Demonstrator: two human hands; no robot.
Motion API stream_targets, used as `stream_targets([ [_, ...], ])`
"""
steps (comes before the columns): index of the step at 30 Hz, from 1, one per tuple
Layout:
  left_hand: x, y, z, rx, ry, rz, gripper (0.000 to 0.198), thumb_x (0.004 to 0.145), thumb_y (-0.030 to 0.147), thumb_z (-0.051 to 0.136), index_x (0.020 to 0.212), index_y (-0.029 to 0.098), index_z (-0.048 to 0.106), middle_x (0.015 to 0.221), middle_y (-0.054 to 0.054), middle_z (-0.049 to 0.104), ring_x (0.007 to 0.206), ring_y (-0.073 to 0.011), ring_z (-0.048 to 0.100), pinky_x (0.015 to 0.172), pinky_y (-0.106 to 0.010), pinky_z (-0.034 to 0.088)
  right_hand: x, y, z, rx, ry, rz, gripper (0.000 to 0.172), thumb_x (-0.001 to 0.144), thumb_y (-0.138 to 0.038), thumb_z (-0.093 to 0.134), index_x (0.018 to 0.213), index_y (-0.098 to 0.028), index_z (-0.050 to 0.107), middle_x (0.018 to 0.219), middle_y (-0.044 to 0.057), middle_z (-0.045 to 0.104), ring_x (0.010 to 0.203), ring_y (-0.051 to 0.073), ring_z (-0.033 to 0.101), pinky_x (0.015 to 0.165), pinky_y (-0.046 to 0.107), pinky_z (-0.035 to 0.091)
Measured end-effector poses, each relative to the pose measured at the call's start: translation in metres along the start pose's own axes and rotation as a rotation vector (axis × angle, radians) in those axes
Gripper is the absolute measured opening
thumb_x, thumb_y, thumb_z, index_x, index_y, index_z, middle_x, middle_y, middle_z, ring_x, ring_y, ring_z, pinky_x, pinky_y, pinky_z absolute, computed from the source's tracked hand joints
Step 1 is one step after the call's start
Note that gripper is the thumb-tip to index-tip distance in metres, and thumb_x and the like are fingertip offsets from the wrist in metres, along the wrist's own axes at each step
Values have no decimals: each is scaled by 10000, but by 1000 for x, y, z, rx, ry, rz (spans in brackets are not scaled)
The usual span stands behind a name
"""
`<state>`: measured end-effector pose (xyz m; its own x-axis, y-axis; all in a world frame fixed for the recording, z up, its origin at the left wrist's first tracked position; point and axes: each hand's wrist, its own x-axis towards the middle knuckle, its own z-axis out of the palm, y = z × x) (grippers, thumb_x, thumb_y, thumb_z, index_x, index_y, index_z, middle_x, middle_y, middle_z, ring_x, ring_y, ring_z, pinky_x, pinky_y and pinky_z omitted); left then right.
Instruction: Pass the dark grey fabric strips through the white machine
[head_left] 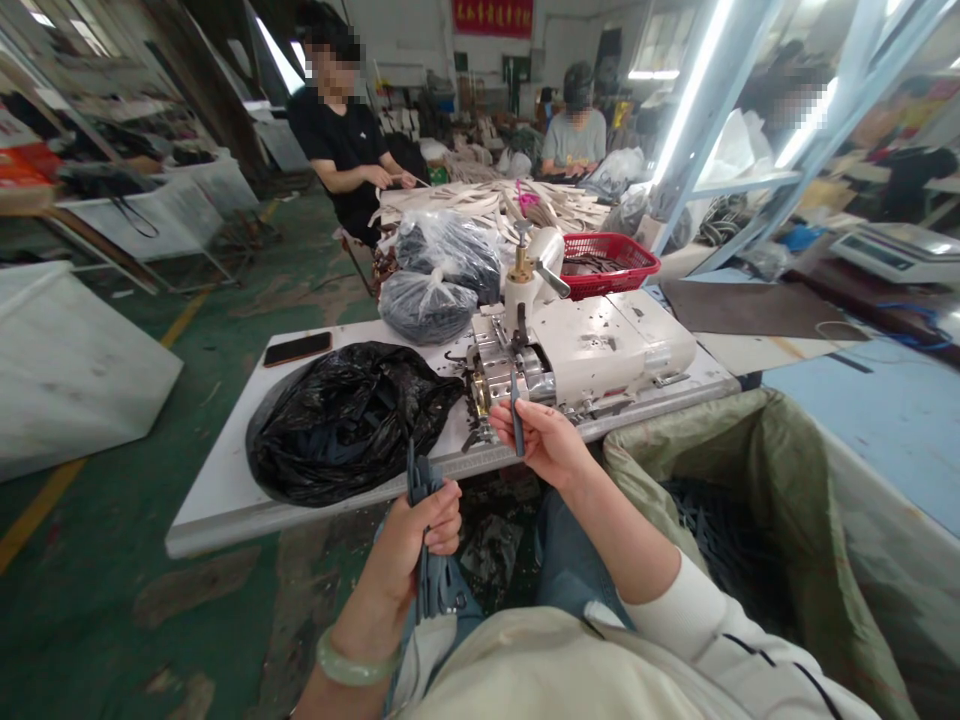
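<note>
A bundle of dark blue-grey strips [431,580] is gripped in my left hand [427,525], in front of the table edge. With fingers and thumb, my right hand [547,440] pinches a single blue-grey strip [517,425]. The strip's upper end is at the metal feed area of a white machine [615,345] with a brass and steel post; whether it touches the machine I cannot tell. Left of the machine lies an open black plastic bag [337,425] with dark strips inside.
A phone [298,348] lies on the white table [217,500]. Behind the machine are clear bags of dark pieces [435,300] and a red basket [611,265]. At my right stands a green sack [795,480] holding strips. Two co-workers [337,130] sit beyond, by piled beige strips.
</note>
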<state>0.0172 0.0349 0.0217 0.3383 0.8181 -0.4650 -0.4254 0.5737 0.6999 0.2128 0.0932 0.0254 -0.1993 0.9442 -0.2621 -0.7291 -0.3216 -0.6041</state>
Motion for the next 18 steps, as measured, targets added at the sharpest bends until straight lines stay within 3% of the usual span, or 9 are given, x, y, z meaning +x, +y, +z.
stream_targets([
  [3, 0, -1, 0, 0, -15, -10, 326, 730, 314, 733, 716, 179, 437, 495, 123, 263, 366, 0, 186, 356, -123, 161, 4, 1, -4, -24, 25, -24, 144, 805, -220, 680, 895, -108, 682, 876, 104, 722, 740, 162, 691, 643, 229, 575],
  [5, -1, 0, 1, 2, -26, -22, 329, 729, 316, 733, 709, 177, 436, 495, 122, 266, 365, 1, 194, 356, -121, 172, 13, 0, -11, -94, 94, -76, 145, 783, -241, 705, 824, -105, 674, 733, 73, 700, 565, 111, 636, 506, 173, 527],
  [8, -2, 1, 3, 7, -33, -33, 336, 725, 319, 735, 688, 170, 436, 495, 115, 289, 365, 3, 212, 356, -120, 184, 33, -4, -21, -239, 271, -147, 203, 765, -277, 714, 707, -102, 631, 463, -30, 538, 328, 25, 394, 306, 104, 297],
  [11, -2, 1, 3, 7, -33, -37, 334, 728, 323, 734, 679, 164, 445, 487, 113, 292, 364, 4, 215, 357, -121, 179, 52, -10, -29, -307, 351, -141, 226, 777, -281, 688, 666, -107, 597, 382, -70, 433, 285, 12, 272, 275, 117, 155],
  [18, -2, 1, 1, 11, -24, -38, 317, 729, 316, 737, 689, 156, 466, 482, 116, 294, 365, 7, 214, 359, -118, 191, 74, -19, -36, -309, 356, -84, 216, 805, -215, 631, 624, -116, 566, 366, -75, 381, 293, 21, 218, 287, 146, 152],
])
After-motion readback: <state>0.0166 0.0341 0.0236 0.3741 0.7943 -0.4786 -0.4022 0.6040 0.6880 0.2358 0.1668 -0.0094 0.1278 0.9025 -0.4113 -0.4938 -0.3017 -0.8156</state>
